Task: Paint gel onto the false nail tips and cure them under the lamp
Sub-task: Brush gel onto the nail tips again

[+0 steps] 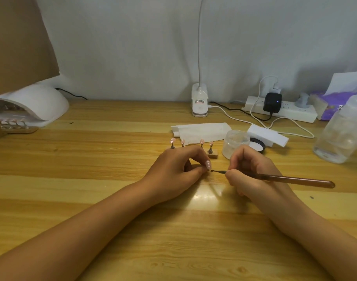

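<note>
At frame centre the left hand pinches a glossy pink nail tip while the right hand grips a slender brown brush beside a clear round jar.

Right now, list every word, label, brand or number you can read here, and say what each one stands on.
No text here can be read with certainty.
Label on the clip lamp base: small print, too blurred to read.
Purple pack: white lettering, partly hidden behind the plastic bottle and unreadable.
Plastic bottle: faint marking near its bottom, too blurred to read.
</note>
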The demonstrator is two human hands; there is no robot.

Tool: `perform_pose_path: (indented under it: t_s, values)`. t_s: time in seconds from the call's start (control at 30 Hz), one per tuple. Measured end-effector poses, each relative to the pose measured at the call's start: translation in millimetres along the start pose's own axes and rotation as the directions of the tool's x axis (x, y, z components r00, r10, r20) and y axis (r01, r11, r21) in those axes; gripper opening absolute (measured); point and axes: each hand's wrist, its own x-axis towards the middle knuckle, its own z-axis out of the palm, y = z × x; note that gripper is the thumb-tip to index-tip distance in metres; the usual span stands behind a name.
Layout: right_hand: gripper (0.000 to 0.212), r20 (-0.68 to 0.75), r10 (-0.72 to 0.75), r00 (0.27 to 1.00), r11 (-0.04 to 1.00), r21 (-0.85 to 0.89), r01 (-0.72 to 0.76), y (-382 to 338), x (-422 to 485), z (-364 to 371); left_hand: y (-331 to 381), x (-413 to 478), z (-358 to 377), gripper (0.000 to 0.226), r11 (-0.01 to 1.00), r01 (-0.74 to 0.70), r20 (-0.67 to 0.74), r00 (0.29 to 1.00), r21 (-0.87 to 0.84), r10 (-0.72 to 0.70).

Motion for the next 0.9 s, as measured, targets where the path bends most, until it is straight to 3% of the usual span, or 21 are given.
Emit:
perform_pose_path:
  t_s: [0.23,0.37,0.5,0.6,0.9]
  values:
    - [0.008,-0.163,-0.062,0.985,0.987,0.136,0.085,0,-3,-3,2,-1,1,0.011,0.999,-0.021,-0.059,0.998,-0.042,0.019]
    - [0.011,-0.198,-0.024,0.980,0.982,0.177,0.060,0,-2,-3,7,-1,-4,0.010,0.995,-0.092,-0.346,0.935,-0.045,0.071]
    - [0.012,-0.165,0.035,0.986,0.973,0.231,0.004,0,-2,-3,3,6,-12,0.002,0.999,-0.037,-0.502,0.865,-0.008,0.028]
    - [0.012,-0.153,0.043,0.987,0.974,0.227,-0.007,0,-2,-3,-3,12,-16,0.004,0.998,0.068,-0.508,0.859,-0.006,-0.061]
    - [0.007,-0.147,0.065,0.987,0.986,0.159,-0.042,-1,1,2,-6,18,-14,0.007,0.988,0.157,-0.373,0.917,0.010,-0.141]
